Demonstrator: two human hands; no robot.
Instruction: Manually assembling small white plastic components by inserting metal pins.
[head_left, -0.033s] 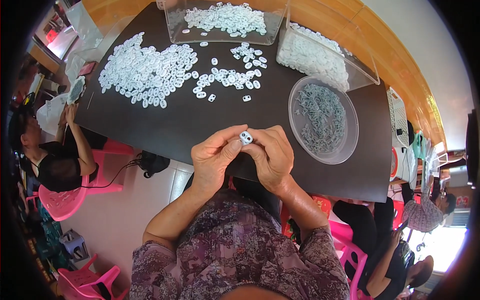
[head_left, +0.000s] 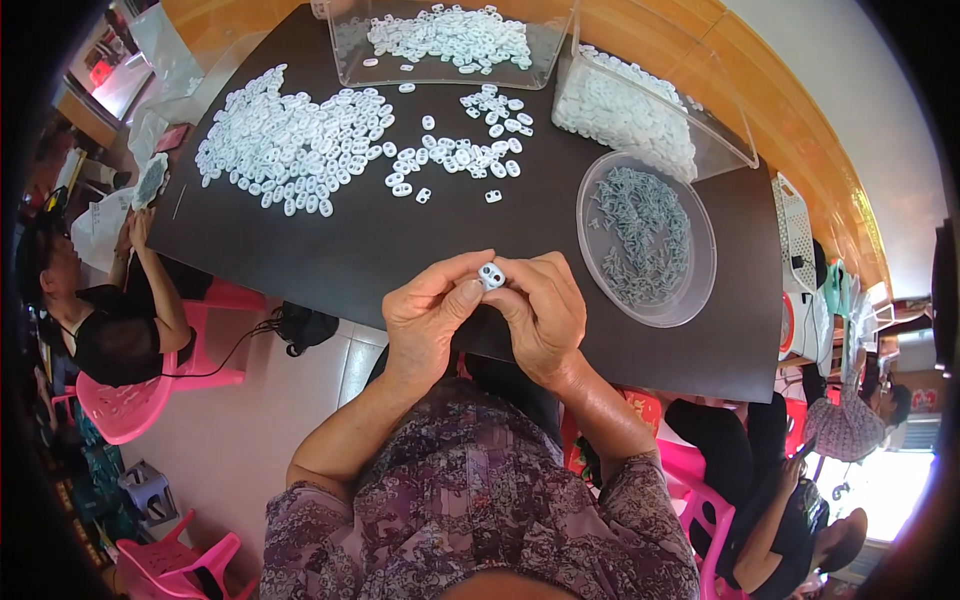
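Both hands meet at table edge, frame centre. Left hand [head_left: 432, 318] and right hand [head_left: 540, 312] pinch one small white two-hole plastic piece [head_left: 491, 275] between thumbs and fingertips, fingers pressed together round it (no gap visible). No change visible between the two frames: same grip, same spot, so piece is being worked in hand. Loose white pieces [head_left: 300, 140] at 11 o'clock on black table [head_left: 400, 250]. Round clear dish [head_left: 645, 238] of grey metal parts at 2 o'clock.
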